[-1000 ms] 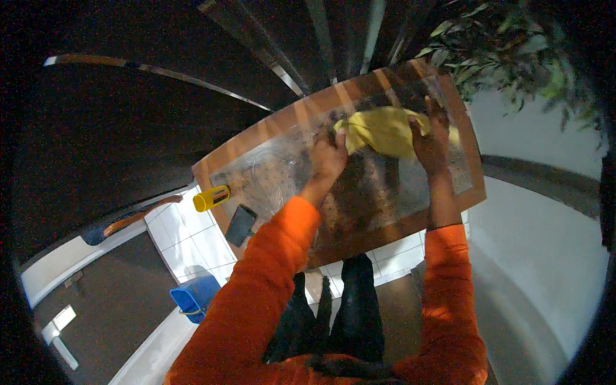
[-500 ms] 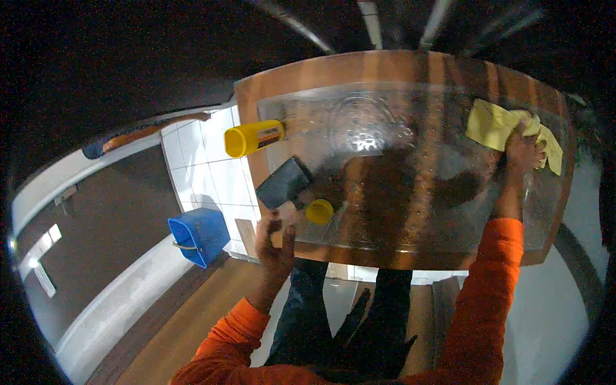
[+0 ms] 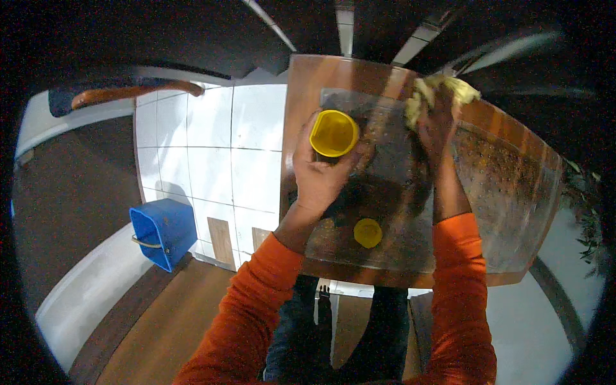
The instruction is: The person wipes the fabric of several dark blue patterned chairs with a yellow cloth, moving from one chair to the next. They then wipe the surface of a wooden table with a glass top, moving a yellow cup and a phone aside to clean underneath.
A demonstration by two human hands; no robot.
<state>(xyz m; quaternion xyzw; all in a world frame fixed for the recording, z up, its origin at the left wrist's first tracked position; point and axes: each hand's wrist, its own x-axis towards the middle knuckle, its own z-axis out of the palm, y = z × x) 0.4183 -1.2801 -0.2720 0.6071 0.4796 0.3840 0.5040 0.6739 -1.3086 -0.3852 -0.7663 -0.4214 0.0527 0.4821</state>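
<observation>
Above the left part of the wet wooden table (image 3: 500, 266), my left hand (image 3: 319, 183) is closed around a yellow round container (image 3: 333, 133). Its open-looking rounded end faces me, and the rest of its body is hidden behind that end. My right hand (image 3: 438, 125) grips a crumpled yellow cloth (image 3: 463, 90) near the table's far edge. The cloth is bunched around the fingers, some of which are hidden. A small round yellow cup or lid (image 3: 367, 233) sits on the tabletop near its front edge, apart from both hands.
A transparent sheet beaded with water covers much of the table. To the left, a blue bucket (image 3: 163, 232) with a handle stands by white tiles (image 3: 212, 167). Leafy plants (image 3: 589, 218) are at the far right. My legs are close to the table's front.
My left hand has moved up and taken hold of the yellow container. My right hand has carried the cloth left to the far edge. The black box is no longer visible; the view has shifted.
</observation>
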